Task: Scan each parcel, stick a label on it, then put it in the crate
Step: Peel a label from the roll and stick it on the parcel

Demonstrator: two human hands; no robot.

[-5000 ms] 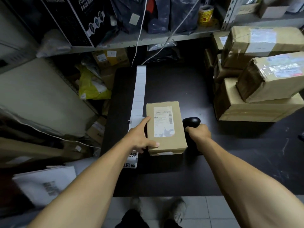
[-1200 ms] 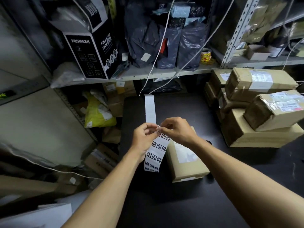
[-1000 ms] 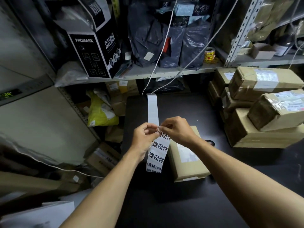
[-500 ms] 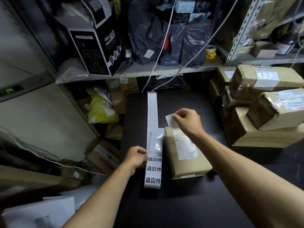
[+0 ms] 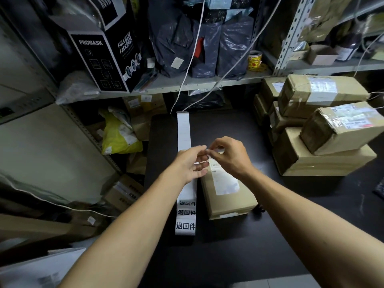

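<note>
A brown cardboard parcel (image 5: 228,196) with a white shipping label on top lies on the black table (image 5: 239,246). Along its left side runs a long white strip of labels (image 5: 184,129), whose near end carries black printed characters. Over the parcel's far end my right hand (image 5: 227,157) pinches a small white label (image 5: 216,151) between thumb and forefinger. My left hand (image 5: 190,163) meets it from the left, thumb and index at the label's edge, with its other fingers loosely spread above the strip. No crate is in view.
Several taped cardboard parcels (image 5: 324,161) are stacked at the table's right. A metal shelf (image 5: 187,84) behind holds black bags, a black mask box (image 5: 104,50) and a yellow tape roll (image 5: 254,60). White cables hang down to the table. Boxes and a yellow bag (image 5: 118,138) crowd the left.
My left hand has let go of the strip and risen to join my right hand at the peeled label. The right hand has stayed over the parcel's far end.
</note>
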